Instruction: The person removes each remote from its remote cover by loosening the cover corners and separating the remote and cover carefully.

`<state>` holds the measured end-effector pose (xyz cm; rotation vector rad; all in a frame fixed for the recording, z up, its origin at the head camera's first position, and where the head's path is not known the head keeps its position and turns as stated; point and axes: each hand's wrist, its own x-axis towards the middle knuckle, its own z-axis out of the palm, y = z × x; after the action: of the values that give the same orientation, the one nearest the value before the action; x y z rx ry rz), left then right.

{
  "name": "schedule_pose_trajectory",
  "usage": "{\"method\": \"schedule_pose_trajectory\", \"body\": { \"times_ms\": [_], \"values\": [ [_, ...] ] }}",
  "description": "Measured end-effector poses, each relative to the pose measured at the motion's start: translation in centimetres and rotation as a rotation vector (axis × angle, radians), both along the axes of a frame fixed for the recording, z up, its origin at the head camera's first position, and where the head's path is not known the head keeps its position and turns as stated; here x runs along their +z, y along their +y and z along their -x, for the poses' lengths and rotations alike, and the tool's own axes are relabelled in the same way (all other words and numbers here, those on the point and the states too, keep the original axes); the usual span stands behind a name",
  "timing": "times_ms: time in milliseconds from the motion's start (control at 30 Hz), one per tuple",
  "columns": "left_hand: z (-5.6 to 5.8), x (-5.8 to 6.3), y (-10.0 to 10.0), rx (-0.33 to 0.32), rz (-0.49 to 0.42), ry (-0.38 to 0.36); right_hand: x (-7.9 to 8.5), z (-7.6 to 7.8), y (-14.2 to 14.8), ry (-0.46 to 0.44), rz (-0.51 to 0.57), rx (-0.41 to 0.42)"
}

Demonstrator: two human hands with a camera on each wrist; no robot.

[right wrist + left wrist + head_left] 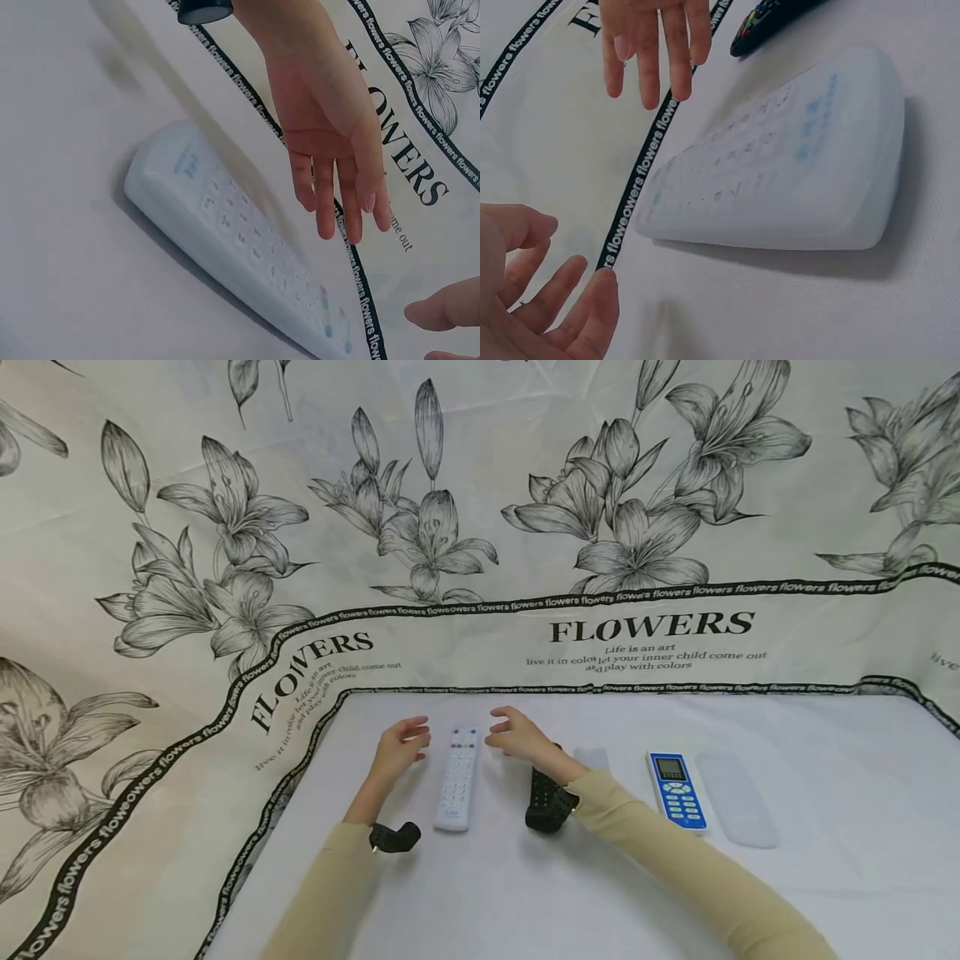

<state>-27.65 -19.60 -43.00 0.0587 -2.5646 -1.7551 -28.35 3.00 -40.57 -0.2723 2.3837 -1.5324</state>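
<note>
A white remote control [456, 781] in a translucent sleeve lies lengthwise on the white table, between both hands. To its left hovers my left hand [400, 752], fingers loosely bent, holding nothing. My right hand [519, 735] is on the other side near the remote's far end, fingers relaxed and apart from it. The left wrist view shows the white remote [780, 165] close up, its printed keys blurred through the cover. In the right wrist view, the same remote [232, 232] lies diagonally, with the left hand [334, 142] beyond it.
A black remote [542, 793] lies under the right wrist, partly hidden. A clear sleeve [592, 758] shows behind the right forearm. Farther right are a blue-and-white remote [677, 789] and another translucent sleeve [737, 799]. Flower-printed cloth [465, 647] hangs at the back and left.
</note>
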Motion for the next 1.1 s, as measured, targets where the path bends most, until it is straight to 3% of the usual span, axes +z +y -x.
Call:
{"method": "schedule_pose_trajectory", "body": {
  "times_ms": [133, 333, 467, 667, 933, 1100],
  "values": [
    [0.5, -1.1, 0.3, -0.019, -0.007, -0.041, -0.5, 0.0, -0.9, -0.026, 0.022, -0.022],
    [0.6, -1.2, 0.7, -0.054, -0.001, -0.106, -1.9, 0.5, -1.9, -0.088, 0.059, -0.064],
    [0.5, -1.3, 1.1, -0.060, 0.043, -0.150, -3.2, 0.9, -2.2, -0.075, 0.085, -0.047],
    [0.1, -1.7, 1.4, -0.070, 0.111, -0.205, -2.5, -0.4, -2.8, -0.084, 0.078, -0.076],
    [-0.9, -1.7, 1.7, -0.116, 0.163, -0.223, -4.4, 0.3, -2.8, -0.100, 0.093, -0.049],
    [-1.0, -1.9, 1.8, -0.103, 0.166, -0.227, -3.7, -0.6, -3.2, -0.137, 0.079, -0.072]
  ]
}}
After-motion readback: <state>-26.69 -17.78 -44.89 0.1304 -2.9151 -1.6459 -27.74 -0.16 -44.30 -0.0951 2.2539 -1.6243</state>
